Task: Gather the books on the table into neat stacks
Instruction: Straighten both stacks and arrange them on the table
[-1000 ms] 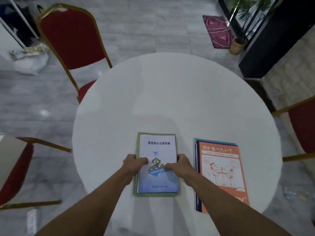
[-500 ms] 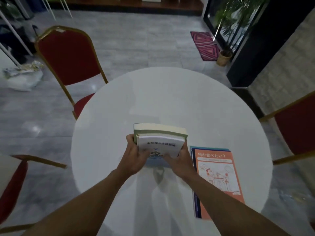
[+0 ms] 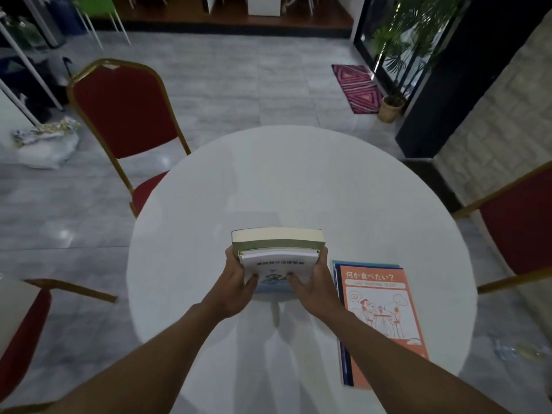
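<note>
Head view: both forearms reach forward over the round white table [image 3: 298, 180]; left hand [image 3: 236, 279] and right hand [image 3: 313, 282] are closed on opposite sides of a held pile, thumbs on top, fingers wrapped under; the pile tilts up, far edge raised (whether its near edge touches the table is unclear). The pile: a thin glossy white-and-blue booklet [image 3: 279, 268] over a thick green-covered book [image 3: 277, 239] with a cream page block. Just right, flat on the table, an orange illustrated booklet [image 3: 385, 312] tops blue-edged ones; smooth matte tabletop; a red padded chair [image 3: 125, 115], gold frame, stands beyond.
</note>
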`<state>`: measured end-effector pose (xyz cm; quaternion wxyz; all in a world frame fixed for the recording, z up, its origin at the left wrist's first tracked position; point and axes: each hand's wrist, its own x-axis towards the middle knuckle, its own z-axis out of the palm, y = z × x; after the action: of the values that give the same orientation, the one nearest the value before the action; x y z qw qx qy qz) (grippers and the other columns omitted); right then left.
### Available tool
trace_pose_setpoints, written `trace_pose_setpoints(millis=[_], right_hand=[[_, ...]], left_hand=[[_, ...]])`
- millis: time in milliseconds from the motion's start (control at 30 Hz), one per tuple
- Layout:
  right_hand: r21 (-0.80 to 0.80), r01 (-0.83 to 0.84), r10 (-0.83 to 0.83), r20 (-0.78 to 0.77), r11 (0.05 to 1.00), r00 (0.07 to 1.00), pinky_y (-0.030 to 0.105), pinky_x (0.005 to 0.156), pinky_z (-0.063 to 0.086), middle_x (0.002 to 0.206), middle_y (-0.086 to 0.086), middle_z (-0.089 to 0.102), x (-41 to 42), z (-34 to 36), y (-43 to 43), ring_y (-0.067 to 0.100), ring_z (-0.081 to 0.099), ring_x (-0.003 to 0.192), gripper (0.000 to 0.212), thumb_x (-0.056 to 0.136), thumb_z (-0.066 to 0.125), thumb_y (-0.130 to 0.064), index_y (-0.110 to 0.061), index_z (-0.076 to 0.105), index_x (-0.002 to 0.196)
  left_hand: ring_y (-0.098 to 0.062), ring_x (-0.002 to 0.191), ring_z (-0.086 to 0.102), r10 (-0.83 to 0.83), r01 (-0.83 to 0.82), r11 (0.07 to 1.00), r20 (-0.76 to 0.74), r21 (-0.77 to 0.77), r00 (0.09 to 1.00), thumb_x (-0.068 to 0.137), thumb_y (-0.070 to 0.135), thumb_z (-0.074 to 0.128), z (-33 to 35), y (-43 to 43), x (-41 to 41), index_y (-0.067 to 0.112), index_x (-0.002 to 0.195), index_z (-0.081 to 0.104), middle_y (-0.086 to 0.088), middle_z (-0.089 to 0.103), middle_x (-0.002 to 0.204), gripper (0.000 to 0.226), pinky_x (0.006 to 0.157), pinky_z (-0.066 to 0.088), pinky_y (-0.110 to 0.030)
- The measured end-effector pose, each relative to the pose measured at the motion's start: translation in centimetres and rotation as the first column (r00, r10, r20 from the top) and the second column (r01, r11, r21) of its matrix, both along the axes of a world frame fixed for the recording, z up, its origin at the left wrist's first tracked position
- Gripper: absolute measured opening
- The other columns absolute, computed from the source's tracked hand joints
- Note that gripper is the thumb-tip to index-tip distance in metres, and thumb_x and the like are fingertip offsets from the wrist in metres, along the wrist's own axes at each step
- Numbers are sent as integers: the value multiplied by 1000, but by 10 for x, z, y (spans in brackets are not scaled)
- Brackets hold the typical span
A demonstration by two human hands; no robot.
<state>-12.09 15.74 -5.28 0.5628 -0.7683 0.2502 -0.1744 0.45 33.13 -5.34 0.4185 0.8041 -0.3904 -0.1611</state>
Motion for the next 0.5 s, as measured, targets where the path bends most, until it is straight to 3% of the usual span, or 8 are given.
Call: trace_pose_setpoints(millis=[167, 300, 400, 500], right_hand=[[-2, 0, 0, -30, 1000, 1000, 30, 93, 57, 121, -8, 58, -7, -6, 0, -3, 59, 113, 71, 83, 72, 0, -45, 32, 122], [-16, -1, 1, -37, 1000, 999, 30, 93, 57, 121, -8, 57, -6, -4, -2, -3, 59, 112, 69, 84, 72, -1, -43, 33, 122], [-15, 1, -2, -42, 1000, 999, 32, 95, 57, 125, -7, 58, -8, -5, -3, 3, 59, 117, 72, 85, 73, -5, -49, 31, 124], [-26, 16, -18, -86, 1000, 996, 24, 94, 56, 124, -14, 57, -11, -12, -1, -1, 57, 119, 75, 85, 73, -11, -57, 29, 123]], left_hand=[[4, 129, 23, -4, 4, 1000, -14, 8, 1000, 92, 2, 57, -7, -3, -5, 6, 151, 15, 13, 18, 131, 73, 106, 16, 6], [-3, 135, 25, -9, 9, 1000, -29, 12, 1000, 90, -2, 56, -6, -4, -1, 7, 151, 15, 10, 19, 135, 74, 112, 20, -2], [4, 130, 27, -10, 10, 1000, -16, -6, 1000, 89, -4, 57, -2, -7, -2, 14, 148, 18, 12, 22, 132, 72, 107, 21, 3], [9, 125, 27, 6, -6, 1000, -29, -12, 1000, 91, -3, 56, -4, -5, -5, 26, 145, 11, 14, 23, 129, 75, 102, 21, 7]])
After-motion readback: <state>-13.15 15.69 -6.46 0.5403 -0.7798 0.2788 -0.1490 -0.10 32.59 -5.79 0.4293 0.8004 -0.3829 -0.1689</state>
